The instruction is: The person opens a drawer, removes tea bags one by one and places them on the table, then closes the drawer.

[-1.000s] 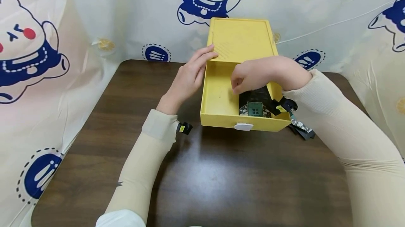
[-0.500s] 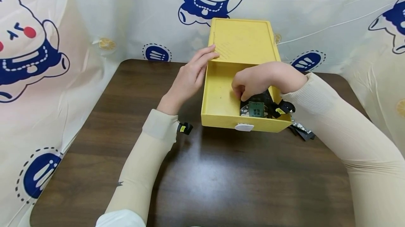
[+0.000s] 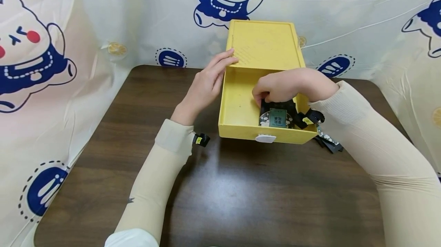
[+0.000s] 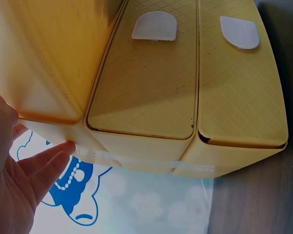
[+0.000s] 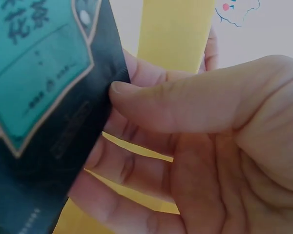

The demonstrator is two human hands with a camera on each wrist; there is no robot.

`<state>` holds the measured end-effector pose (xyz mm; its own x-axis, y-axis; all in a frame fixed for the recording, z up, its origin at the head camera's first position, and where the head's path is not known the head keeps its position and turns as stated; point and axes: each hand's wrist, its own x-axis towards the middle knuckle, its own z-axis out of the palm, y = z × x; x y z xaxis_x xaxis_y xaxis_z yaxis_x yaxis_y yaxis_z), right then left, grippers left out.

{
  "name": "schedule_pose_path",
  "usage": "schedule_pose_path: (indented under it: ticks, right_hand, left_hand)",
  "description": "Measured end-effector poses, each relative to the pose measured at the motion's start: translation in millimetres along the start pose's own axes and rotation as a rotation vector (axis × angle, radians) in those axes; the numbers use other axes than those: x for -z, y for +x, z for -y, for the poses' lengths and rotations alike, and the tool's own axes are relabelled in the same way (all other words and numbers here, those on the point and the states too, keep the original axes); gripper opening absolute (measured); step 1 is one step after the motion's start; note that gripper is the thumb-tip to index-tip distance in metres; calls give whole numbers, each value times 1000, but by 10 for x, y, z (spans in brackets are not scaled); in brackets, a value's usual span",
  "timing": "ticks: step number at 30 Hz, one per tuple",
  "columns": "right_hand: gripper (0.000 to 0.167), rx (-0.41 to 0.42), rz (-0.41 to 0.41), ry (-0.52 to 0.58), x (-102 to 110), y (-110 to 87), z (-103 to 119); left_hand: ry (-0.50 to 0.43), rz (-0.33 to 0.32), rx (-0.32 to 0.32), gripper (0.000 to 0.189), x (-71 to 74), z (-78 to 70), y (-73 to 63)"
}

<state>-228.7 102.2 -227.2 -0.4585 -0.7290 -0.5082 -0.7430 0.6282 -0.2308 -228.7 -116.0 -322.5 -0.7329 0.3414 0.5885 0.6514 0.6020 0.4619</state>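
My right hand (image 3: 286,85) reaches into the pulled-out top drawer (image 3: 237,105) of a yellow drawer cabinet (image 3: 265,44). It pinches the edge of a black tea packet (image 5: 90,122) between thumb and fingers, as the right wrist view shows. The packet's green label (image 3: 277,118) faces up near the drawer's front wall, in the drawer's right half. My left hand (image 3: 203,88) touches the cabinet's left side and upper edge with extended fingers. The packet's far end is hidden under my right hand in the head view.
Two lower drawers, the middle one (image 4: 141,83) and the bottom one (image 4: 244,87), are pushed in and have white tabs. More dark packets (image 3: 330,143) lie on the brown table (image 3: 241,189), right of the cabinet, partly behind my right sleeve. A printed curtain (image 3: 138,17) hangs behind.
The fingers of my right hand have shifted slightly at the packet's upper end, and the packet's label has moved a little away from the drawer front. My left hand stays in place.
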Motion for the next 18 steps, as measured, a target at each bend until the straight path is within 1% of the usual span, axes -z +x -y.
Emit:
schedule_pose_path:
  ticks: [4,7,12,18]
  right_hand:
    - [23,11,-56,0,2,-41,-10]
    - [24,3,-103,17,14,-99,-10]
    - [25,-6,-189,38,60,-219,-4]
    - [25,-2,-263,59,115,-381,-47]
  left_hand:
    - [-1,0,4,38,-1,3,-6]
    - [-5,6,11,38,-4,5,-8]
    - [-7,9,13,38,-10,3,-7]
    - [-8,4,3,37,-7,-5,4]
